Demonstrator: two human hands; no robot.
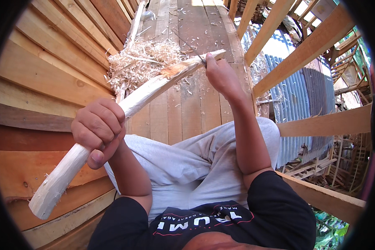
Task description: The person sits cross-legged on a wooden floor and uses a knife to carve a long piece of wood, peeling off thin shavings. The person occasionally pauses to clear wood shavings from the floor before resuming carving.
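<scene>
Peeled stick point(129, 104) over wood shavings point(143, 62)

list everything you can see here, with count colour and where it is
long peeled pale wooden stick: one, whitish with a raw orange-brown cut patch, running from lower left up to centre top
thin dark blade: one, dark grey, at the stick's far end by the right hand
heap of pale wood shavings: one, straw-coloured, on the floor at upper centre
wooden plank floor: one, grey-brown, centre
stacked wooden boards: several, tan to reddish brown, left side
bare timber rails: several, light brown, right side
corrugated metal sheet: one, blue-grey, beyond the rails
light grey trousers: one pair, centre
black printed shirt: one, bottom
left hand: one, gripping the stick
right hand: one, on the blade at the stick's far end
</scene>
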